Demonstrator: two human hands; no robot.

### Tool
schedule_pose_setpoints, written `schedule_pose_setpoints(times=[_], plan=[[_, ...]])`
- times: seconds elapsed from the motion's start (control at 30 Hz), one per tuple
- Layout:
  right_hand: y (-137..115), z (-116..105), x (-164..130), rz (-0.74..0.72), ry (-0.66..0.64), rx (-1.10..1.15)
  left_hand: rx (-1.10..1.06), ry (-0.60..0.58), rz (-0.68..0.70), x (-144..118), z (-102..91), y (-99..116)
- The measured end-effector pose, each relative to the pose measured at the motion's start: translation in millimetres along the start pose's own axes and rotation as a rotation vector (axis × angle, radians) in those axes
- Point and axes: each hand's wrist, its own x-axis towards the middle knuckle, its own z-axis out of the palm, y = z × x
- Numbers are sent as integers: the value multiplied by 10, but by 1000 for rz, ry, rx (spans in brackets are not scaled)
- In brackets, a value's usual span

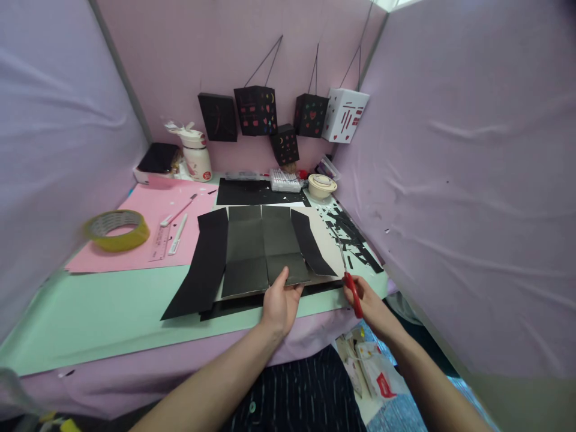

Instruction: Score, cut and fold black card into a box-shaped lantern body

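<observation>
My left hand [279, 307] grips the near edge of a creased sheet of black paper [245, 240], thumb on top and fingers underneath. Fold lines divide the sheet into panels, and its side flaps are partly cut apart and splay outward. At the sheet's right, my right hand [369, 306] is closed around red-handled scissors [353, 294], blades pointing away from me. The blades are apart from the held sheet as far as I can see. More black paper [238, 306] lies under the held sheet.
Black paper scraps [355, 234] litter the table's right side. Yellow tape [119, 241], a white cutter [178, 234] and a clear ruler [159, 243] rest on pink paper [103, 259]. Behind stand a bottle [197, 157] and a round cream container [321, 187]. Box lanterns [255, 111] hang at the back wall.
</observation>
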Motion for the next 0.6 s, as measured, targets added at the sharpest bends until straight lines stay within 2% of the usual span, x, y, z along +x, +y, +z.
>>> schedule_pose_setpoints(times=[0.1, 0.2, 0.33, 0.47, 0.6], plan=[[-21, 117, -315, -14, -53, 88, 22, -8, 26, 3, -25, -15], [-9, 237, -592, 47, -188, 144, 50, -2, 71, 2, -51, -44], [191, 434, -846, 129, -280, 216, 74, -17, 126, -15, -62, -85], [397, 583, -893, 133, -272, 295, 108, -28, 113, -42, -61, -113], [389, 673, -795, 83, -251, 321, 136, 8, 74, -49, -107, -126]])
